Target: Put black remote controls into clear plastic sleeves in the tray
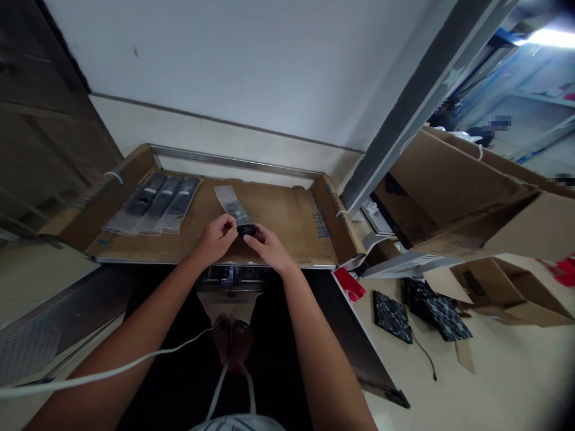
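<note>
A small black piece with a rounded end (246,230) sits between my two hands over the cardboard-lined tray (287,209); its exact kind is not clear. Beyond it stretches a narrow clear plastic bag (228,197) with something dark inside; whether the black piece is partly in the bag's mouth I cannot tell. My left hand (217,238) is closed, thumb and fingers pinching at the left side of the piece and bag. With thumb and fingers, my right hand (268,246) grips the black piece from the right. Several long dark items in clear bags (164,203) lie side by side at the left.
Raised cardboard walls (335,218) edge the tray at both sides, with a white wall behind. A large open carton (462,185) stands at the right, another carton (512,293) on the floor. Black patterned panels (393,316) lie there too. A white cable (135,362) crosses my left arm.
</note>
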### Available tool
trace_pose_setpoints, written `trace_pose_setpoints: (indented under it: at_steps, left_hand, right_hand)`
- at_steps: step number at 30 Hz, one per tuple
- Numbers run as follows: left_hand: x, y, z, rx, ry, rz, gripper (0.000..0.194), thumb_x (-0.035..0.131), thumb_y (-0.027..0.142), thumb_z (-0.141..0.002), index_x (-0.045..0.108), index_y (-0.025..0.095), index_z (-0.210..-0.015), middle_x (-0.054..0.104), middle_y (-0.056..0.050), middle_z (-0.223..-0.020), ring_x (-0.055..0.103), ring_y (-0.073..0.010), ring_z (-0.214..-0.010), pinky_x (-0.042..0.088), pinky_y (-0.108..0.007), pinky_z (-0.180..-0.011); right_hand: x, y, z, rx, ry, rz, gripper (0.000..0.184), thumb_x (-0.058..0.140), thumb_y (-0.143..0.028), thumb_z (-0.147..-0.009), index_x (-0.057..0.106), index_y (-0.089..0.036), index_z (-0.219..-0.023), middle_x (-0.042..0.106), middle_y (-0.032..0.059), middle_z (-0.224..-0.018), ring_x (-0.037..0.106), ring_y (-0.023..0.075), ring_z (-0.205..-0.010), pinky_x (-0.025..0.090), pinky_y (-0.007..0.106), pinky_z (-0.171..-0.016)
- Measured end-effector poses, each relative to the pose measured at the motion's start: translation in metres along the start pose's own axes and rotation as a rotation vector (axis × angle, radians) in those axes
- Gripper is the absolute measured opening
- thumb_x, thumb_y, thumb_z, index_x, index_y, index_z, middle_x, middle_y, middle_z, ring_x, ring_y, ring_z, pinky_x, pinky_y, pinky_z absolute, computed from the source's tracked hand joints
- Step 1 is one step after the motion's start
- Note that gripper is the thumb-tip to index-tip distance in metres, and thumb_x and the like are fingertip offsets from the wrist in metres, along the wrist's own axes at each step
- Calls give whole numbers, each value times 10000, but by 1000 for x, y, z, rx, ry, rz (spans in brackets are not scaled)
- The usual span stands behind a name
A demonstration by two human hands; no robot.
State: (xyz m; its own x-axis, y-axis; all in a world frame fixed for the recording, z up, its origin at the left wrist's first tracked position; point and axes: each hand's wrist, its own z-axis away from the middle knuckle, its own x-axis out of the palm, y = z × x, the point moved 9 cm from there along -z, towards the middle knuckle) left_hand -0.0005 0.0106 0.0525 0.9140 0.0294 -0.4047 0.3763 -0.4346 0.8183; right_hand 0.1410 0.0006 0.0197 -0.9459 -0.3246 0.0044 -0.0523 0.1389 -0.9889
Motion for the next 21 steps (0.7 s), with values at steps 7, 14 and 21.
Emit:
trace_pose_setpoints:
  at_steps: [7, 14, 21]
  left_hand:
    - [2, -2, 1, -25, -19, 81, 107, 540, 285, -822, 529, 193, -770, 561, 2, -717, 534, -151, -672, 412, -269, -653]
    - [8, -4, 3, 8, -81, 160, 128, 553, 302, -841, 544, 190, -781, 585, 1, -731, 543, -149, -684, 417, -266, -663]
    - [12, -2, 2, -23, -95, 186, 117, 621, 285, -774, 585, 180, -738, 610, 0, -692, 551, -140, -639, 432, -254, -624]
  right_hand:
    - [-8, 16, -13, 73, 177, 135, 256, 686, -415, -836, 639, -187, -942, 706, 6, -815, 646, 149, -751, 481, 249, -680]
    - [-15, 7, -18, 196, 410, 612, 97, 685, -286, -840, 680, -219, -909, 735, 24, -878, 651, 177, -781, 434, 266, -677]
    - [-15, 4, -26, 174, 488, 614, 57, 667, -247, -794, 626, -217, -822, 671, -4, -792, 579, 157, -701, 378, 254, -627]
